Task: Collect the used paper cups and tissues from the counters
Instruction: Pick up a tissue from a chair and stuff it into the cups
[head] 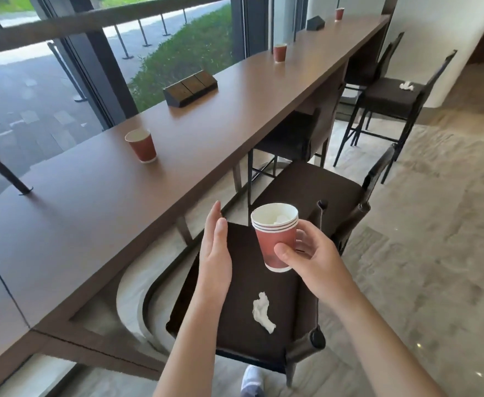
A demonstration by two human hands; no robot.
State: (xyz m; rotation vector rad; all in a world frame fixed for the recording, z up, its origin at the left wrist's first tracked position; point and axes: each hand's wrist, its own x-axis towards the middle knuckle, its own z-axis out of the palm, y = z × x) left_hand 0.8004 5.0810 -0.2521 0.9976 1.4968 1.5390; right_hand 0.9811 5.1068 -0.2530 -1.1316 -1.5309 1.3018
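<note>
- Cups point(275, 236): nested red stack, no readable print, white tissue inside, gripped by right hand point(309, 259) above stool point(235, 325).
- Left hand point(215, 253): flat, fingers extended, holding nothing.
- Tissue point(262, 312): crumpled on stool seat.
- Counter point(91, 210): lone cup point(141, 145) upright.

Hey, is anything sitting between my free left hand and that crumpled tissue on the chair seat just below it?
Nothing visible. The left hand hovers open above the dark chair seat, and the tissue lies in the open on it. The right hand holds the stacked cups off to the side.
</note>
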